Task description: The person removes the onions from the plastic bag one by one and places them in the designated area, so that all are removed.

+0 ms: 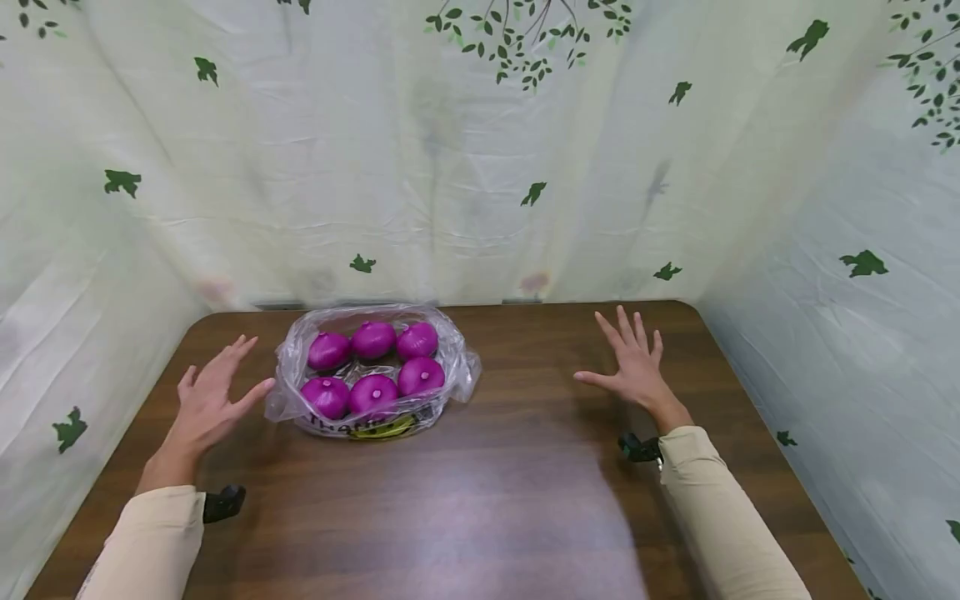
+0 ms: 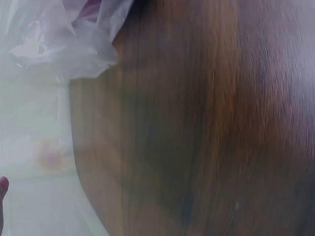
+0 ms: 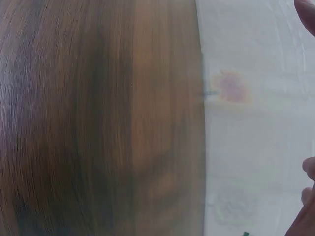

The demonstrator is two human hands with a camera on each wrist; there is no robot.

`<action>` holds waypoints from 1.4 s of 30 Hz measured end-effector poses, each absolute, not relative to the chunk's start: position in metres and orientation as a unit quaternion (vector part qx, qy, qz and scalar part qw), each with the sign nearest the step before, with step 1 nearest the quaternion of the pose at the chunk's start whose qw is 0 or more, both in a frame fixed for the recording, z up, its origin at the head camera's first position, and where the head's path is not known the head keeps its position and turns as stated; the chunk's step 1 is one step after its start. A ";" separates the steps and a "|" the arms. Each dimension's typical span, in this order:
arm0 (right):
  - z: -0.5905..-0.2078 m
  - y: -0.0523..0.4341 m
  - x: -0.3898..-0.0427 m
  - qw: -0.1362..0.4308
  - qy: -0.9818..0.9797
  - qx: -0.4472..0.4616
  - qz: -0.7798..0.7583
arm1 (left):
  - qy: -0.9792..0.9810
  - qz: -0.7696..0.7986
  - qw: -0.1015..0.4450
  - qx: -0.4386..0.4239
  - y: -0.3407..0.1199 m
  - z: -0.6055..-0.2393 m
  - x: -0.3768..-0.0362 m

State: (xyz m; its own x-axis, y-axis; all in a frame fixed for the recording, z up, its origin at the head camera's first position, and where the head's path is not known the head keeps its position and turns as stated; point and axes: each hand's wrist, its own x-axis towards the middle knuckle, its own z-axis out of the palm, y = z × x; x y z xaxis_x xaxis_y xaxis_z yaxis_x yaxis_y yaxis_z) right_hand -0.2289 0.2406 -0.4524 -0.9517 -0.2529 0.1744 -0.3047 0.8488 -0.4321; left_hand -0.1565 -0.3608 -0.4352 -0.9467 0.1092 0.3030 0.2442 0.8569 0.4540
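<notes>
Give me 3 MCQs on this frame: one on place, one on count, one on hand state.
1. Where does the bag sit on the table?
A. By the left hand
B. By the right hand
C. At the near edge

2. How many onions are in the bag?
A. Four
B. Six
C. Eight

3. How are the hands?
A. Both in fists
B. Both gripping the bag
C. Both open, holding nothing

Answers: 1 A, the left hand is just beside the bag, the right hand well apart. 2 B, two rows of three purple onions. 3 C, fingers spread on both.
</notes>
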 end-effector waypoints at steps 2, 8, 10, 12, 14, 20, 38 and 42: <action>-0.455 0.237 -0.231 0.063 -0.957 0.149 0.240 | -0.950 -0.269 0.130 -0.088 -0.358 -0.436 -0.158; -0.460 0.219 -0.237 0.082 -0.947 0.168 0.259 | -0.935 -0.348 0.055 -0.028 -0.352 -0.434 -0.158; -0.462 0.213 -0.238 0.086 -0.944 0.176 0.266 | -0.927 -0.373 0.027 -0.002 -0.350 -0.434 -0.158; -0.464 0.207 -0.238 0.090 -0.939 0.183 0.276 | -0.920 -0.391 0.012 0.016 -0.348 -0.434 -0.158; -0.466 0.201 -0.239 0.094 -0.935 0.186 0.287 | -0.913 -0.406 0.007 0.032 -0.347 -0.435 -0.158; -0.476 0.178 -0.243 0.101 -0.918 0.197 0.329 | -0.910 -0.409 0.014 0.069 -0.340 -0.438 -0.158; -0.497 0.118 -0.248 0.125 -0.879 0.227 0.401 | -0.900 -0.423 0.027 0.102 -0.328 -0.445 -0.163; -0.497 0.102 -0.246 0.127 -0.870 0.239 0.413 | -0.898 -0.426 0.022 0.111 -0.327 -0.446 -0.162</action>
